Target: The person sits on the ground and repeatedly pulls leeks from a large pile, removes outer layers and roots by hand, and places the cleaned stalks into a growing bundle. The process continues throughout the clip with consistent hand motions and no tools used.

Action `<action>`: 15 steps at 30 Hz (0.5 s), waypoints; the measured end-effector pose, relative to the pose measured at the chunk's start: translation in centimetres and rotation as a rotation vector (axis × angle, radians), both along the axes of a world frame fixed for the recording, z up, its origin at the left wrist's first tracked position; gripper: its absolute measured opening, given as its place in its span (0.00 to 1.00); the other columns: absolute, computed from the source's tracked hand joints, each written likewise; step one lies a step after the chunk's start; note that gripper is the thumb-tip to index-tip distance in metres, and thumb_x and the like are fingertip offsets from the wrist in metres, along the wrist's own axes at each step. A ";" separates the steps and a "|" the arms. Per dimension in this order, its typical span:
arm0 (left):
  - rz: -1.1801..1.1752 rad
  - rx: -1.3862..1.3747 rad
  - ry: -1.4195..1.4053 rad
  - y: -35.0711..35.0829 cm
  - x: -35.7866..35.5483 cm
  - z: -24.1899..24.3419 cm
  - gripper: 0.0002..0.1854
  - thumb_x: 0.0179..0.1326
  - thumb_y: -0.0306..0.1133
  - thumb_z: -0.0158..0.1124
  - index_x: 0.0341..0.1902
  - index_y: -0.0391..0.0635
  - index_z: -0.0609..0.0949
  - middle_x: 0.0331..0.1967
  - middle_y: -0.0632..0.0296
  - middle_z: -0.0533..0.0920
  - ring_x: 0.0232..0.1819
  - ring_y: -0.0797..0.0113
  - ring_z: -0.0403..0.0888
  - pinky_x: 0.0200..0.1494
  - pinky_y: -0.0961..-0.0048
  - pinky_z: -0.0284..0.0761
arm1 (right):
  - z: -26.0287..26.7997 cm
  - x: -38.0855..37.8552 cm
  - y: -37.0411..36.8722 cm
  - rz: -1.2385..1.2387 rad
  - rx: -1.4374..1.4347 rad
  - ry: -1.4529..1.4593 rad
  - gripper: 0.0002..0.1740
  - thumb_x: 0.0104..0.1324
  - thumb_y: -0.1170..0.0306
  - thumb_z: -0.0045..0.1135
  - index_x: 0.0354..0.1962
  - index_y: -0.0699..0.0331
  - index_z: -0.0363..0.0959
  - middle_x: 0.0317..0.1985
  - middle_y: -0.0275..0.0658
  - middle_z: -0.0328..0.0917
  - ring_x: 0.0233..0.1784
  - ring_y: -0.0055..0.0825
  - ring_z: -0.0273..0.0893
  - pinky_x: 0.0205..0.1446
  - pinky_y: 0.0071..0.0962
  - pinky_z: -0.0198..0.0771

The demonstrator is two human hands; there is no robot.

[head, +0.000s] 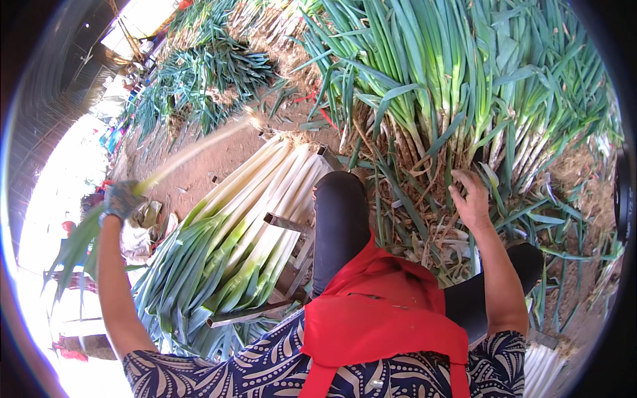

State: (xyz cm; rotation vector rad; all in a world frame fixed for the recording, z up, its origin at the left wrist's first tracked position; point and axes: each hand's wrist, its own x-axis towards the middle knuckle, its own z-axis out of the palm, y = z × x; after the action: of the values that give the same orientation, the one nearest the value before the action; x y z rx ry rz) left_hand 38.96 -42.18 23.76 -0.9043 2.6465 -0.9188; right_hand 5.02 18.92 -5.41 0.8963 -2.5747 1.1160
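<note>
In my left hand (pixel 121 201), which wears a patterned work glove, is a single long green onion (pixel 191 151). Its pale stalk is blurred and points toward the upper right, while its leaves hang down at the left. My right hand (pixel 469 198) is bare, with fingers bent and apart and nothing visible between them. It is just below the base of a large upright mass of untrimmed green onions (pixel 443 79). Between my left arm and my knee, cleaned green onions (pixel 264 194) lie side by side on a metal rack (pixel 286 222), white root ends pointing away from me.
A heap of green onions (pixel 214 79) lies on the bare soil (pixel 199 169) farther off. Stripped leaves and dry husks (pixel 433 234) litter the ground around my legs. More white stalks (pixel 540 370) show at the lower right. My red apron (pixel 383 318) covers my lap.
</note>
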 end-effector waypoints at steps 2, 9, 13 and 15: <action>0.018 0.161 -0.026 1.4 0.3 -5.4 0.19 0.46 0.50 0.66 0.36 0.49 0.82 0.29 0.54 0.83 0.34 0.53 0.82 0.41 0.61 0.78 | -0.6 0.2 0.3 -0.014 0.010 -0.092 0.19 0.56 0.74 0.60 0.47 0.61 0.73 0.47 0.42 0.74 0.49 0.42 0.74 0.52 0.33 0.71; 0.015 0.607 0.058 8.2 0.8 -15.4 0.25 0.47 0.52 0.67 0.42 0.44 0.82 0.37 0.49 0.83 0.42 0.51 0.81 0.48 0.62 0.75 | -2.4 0.2 1.0 -0.057 0.139 -0.152 0.17 0.55 0.74 0.59 0.45 0.62 0.75 0.46 0.43 0.75 0.48 0.41 0.76 0.50 0.32 0.72; 0.045 0.533 0.021 11.6 2.3 -16.3 0.27 0.49 0.57 0.64 0.39 0.45 0.81 0.34 0.50 0.81 0.40 0.50 0.80 0.45 0.59 0.75 | -2.8 0.1 0.5 -0.033 0.116 -0.235 0.17 0.55 0.74 0.60 0.44 0.62 0.75 0.44 0.43 0.77 0.46 0.40 0.77 0.49 0.32 0.72; 0.014 0.486 -0.018 13.5 3.0 -17.0 0.26 0.49 0.58 0.63 0.35 0.45 0.80 0.32 0.50 0.80 0.39 0.50 0.79 0.44 0.58 0.75 | -2.8 0.2 0.2 -0.019 0.104 -0.267 0.17 0.55 0.73 0.60 0.44 0.63 0.76 0.42 0.43 0.77 0.45 0.39 0.77 0.49 0.31 0.72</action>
State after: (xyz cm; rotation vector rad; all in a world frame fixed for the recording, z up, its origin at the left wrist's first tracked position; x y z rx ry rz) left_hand 41.95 -28.67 6.73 -0.7809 2.6568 -0.2491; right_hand 5.23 19.13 -8.20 0.7893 -2.8732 1.1775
